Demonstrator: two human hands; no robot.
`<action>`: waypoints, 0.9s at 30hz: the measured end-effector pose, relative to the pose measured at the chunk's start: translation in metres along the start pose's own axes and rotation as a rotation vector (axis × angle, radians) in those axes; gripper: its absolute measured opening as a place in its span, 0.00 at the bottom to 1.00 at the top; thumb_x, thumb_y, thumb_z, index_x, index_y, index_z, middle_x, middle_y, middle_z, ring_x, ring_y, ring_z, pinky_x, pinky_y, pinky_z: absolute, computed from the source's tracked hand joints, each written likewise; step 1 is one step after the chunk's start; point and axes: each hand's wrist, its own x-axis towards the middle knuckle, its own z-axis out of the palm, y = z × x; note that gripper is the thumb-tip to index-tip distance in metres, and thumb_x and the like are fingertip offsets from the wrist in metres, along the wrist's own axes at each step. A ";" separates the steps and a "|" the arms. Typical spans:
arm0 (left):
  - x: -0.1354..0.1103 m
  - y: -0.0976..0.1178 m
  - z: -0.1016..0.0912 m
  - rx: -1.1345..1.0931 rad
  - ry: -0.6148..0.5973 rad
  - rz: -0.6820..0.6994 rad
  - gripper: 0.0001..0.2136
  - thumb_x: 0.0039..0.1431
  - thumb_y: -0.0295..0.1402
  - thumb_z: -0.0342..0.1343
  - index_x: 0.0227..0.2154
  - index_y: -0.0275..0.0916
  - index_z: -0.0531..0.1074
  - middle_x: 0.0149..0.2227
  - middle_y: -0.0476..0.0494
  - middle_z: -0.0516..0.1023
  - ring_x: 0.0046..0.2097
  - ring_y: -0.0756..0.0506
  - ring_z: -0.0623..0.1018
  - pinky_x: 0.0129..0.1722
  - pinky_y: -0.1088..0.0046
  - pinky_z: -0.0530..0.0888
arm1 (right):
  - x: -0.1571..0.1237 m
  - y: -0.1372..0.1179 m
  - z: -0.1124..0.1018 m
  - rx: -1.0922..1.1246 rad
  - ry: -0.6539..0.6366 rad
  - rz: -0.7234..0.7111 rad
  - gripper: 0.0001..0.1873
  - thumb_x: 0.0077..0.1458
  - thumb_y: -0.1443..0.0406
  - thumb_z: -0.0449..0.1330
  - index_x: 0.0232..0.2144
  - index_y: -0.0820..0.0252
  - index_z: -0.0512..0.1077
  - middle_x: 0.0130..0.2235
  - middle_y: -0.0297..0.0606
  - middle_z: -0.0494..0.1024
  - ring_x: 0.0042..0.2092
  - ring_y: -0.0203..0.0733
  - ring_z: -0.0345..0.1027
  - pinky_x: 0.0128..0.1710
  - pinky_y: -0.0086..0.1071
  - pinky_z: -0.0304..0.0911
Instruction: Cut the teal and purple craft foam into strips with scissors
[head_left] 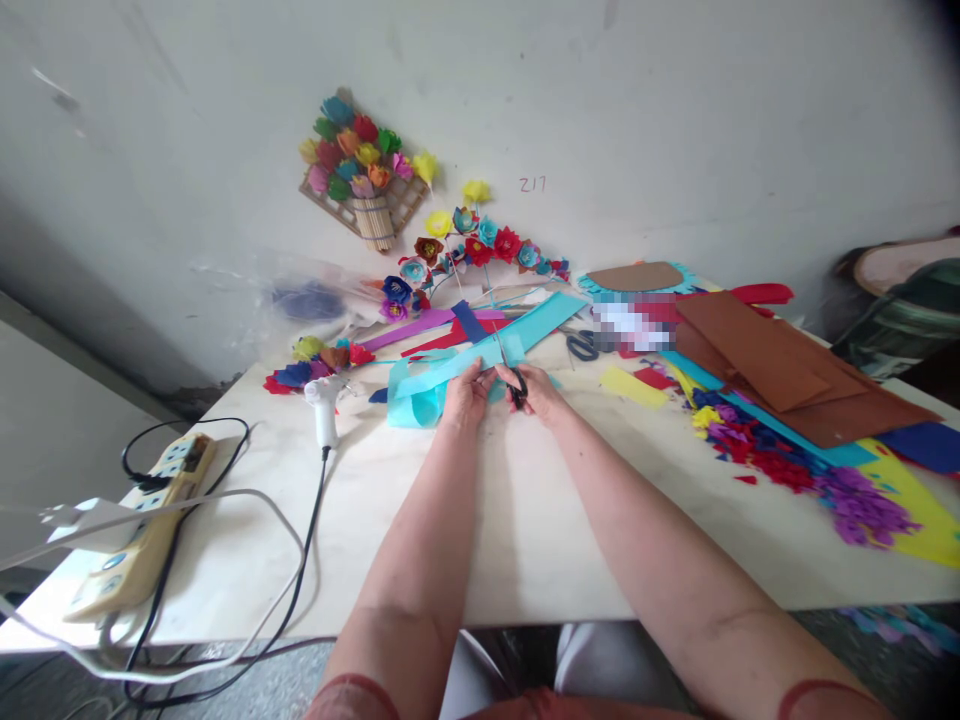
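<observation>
My left hand [466,396] pinches the lower edge of a long turquoise paper strip [546,325], which slants up to the right over the table. In my right hand [537,392] is a pair of black-handled scissors [517,388], its fingers through the handles. The blades point away from me and lie across the strip, close to my left fingertips. A curled piece of turquoise paper [414,408] rests on the table just left of my left hand. Behind the strip lie a dark blue paper strip [469,322] and a purple one [416,326].
A white glue gun [324,412] stands at left, its cord running towards a power strip [142,530]. Paper flowers [480,250] line the wall. Brown sheets [787,360] and colourful paper scraps [780,460] cover the right side. Another pair of scissors [582,346] lies behind my right hand.
</observation>
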 end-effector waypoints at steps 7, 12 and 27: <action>0.001 0.000 -0.001 -0.006 -0.006 -0.004 0.03 0.49 0.21 0.57 0.28 0.32 0.69 0.24 0.45 0.75 0.28 0.49 0.77 0.39 0.69 0.76 | 0.002 0.003 -0.001 0.007 -0.002 -0.021 0.23 0.43 0.47 0.63 0.24 0.60 0.63 0.16 0.29 0.68 0.14 0.30 0.61 0.08 0.22 0.43; 0.000 0.000 0.001 -0.003 0.005 -0.018 0.03 0.50 0.21 0.57 0.28 0.31 0.70 0.24 0.44 0.75 0.28 0.49 0.77 0.41 0.68 0.75 | -0.001 0.000 0.000 0.012 0.010 -0.022 0.23 0.43 0.47 0.62 0.24 0.60 0.63 0.16 0.29 0.68 0.13 0.29 0.60 0.08 0.22 0.43; 0.001 -0.002 -0.001 0.016 -0.032 0.018 0.03 0.50 0.20 0.54 0.27 0.32 0.69 0.20 0.47 0.72 0.28 0.48 0.77 0.42 0.67 0.74 | 0.000 -0.002 0.004 0.060 0.051 -0.029 0.22 0.38 0.50 0.66 0.24 0.60 0.62 0.13 0.25 0.63 0.13 0.28 0.55 0.12 0.22 0.50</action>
